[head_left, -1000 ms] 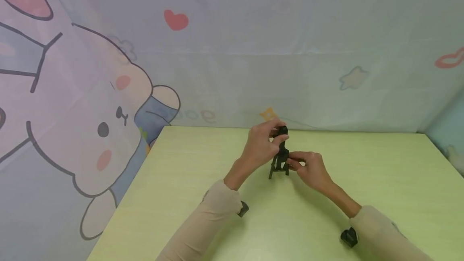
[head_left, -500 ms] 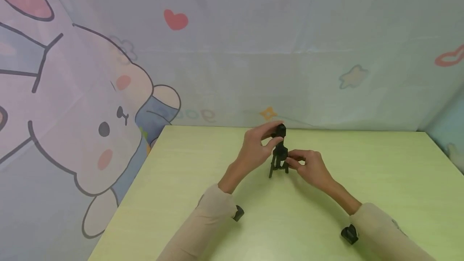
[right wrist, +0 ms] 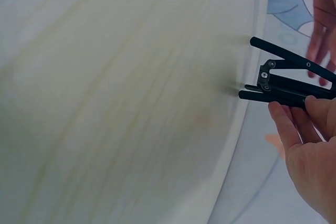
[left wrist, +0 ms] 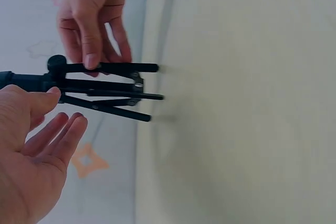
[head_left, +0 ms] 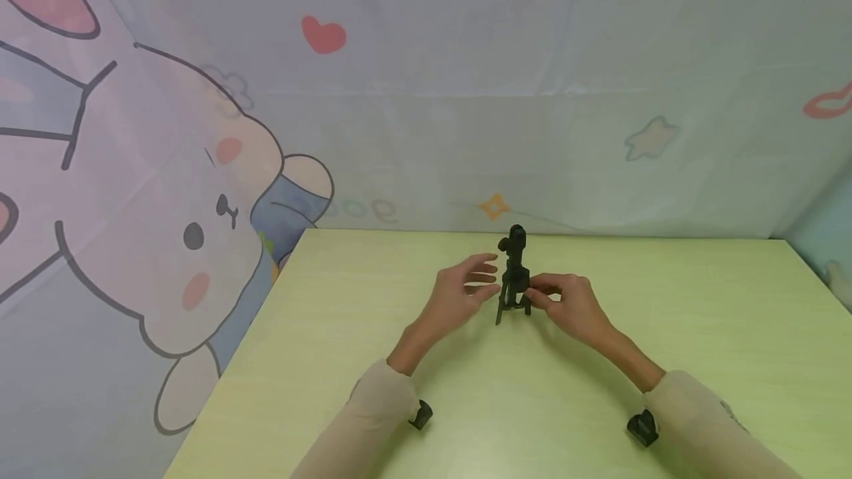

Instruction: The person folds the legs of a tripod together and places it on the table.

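A small black tripod [head_left: 515,272] stands upright near the back of the table, with its head and a side knob at the top and its legs partly spread. My right hand [head_left: 572,307] pinches one of its legs between thumb and fingers, as the right wrist view also shows at the leg [right wrist: 270,97]. To the left of the tripod, my left hand [head_left: 459,294] is held with fingers spread apart and relaxed, its fingertips close beside the tripod's middle. In the left wrist view the three legs [left wrist: 113,109] and their folding braces show plainly.
The pale yellow-green table [head_left: 319,361] reaches back to a cloth backdrop [head_left: 426,131] printed with a rabbit, hearts and stars. Black devices [head_left: 643,428] sit at the cuffs of both beige sleeves [head_left: 708,420].
My left hand has let go of the tripod's head and moved down and left, spreading its fingers. The right hand stays at the leg; the tripod has hardly shifted.
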A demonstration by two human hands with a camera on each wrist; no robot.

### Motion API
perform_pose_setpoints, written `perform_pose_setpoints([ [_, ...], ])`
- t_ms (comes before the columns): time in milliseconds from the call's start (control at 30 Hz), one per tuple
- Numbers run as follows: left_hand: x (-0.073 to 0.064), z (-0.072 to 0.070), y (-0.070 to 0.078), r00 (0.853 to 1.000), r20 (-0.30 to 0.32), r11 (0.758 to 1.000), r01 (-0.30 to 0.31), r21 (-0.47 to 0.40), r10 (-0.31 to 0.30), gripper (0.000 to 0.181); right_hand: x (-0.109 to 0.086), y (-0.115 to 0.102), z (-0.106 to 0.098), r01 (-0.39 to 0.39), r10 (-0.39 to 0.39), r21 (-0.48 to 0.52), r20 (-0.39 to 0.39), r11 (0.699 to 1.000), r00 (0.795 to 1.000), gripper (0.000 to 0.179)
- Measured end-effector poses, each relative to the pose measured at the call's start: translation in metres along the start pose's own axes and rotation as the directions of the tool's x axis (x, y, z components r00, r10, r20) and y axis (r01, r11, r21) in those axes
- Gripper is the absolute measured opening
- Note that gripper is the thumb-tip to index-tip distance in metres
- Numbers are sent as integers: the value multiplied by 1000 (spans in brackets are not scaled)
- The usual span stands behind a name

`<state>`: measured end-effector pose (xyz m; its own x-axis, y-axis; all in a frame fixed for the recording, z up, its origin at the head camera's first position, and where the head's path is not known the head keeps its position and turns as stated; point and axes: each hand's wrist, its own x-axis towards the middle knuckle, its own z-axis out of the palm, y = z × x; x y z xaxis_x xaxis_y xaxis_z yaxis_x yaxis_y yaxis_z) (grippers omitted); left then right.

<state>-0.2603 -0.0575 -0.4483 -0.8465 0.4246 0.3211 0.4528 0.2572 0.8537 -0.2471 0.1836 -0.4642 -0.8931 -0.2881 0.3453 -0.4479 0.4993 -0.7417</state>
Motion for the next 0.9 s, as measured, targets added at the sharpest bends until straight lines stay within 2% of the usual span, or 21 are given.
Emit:
perform_pose_setpoints([
  [133,-9,4,-9,997,43,998,63,11,-64,41,1,0,0,-1,1,2,3,1000,1000,9],
  [333,-16,12,-20,993,51,993,102,50,-105,26,1,0,0,-10,9,9,11,1000,1000,9],
  [600,-15,19,-26,996,20,990,85,117,-88,13,0,4,2,2,-2,1,22,1000,1000,12],
  [900,-12,24,-24,996,-6,989,89,120,-89,10,0,10,6,-17,17,-13,20,1000,1000,11],
])
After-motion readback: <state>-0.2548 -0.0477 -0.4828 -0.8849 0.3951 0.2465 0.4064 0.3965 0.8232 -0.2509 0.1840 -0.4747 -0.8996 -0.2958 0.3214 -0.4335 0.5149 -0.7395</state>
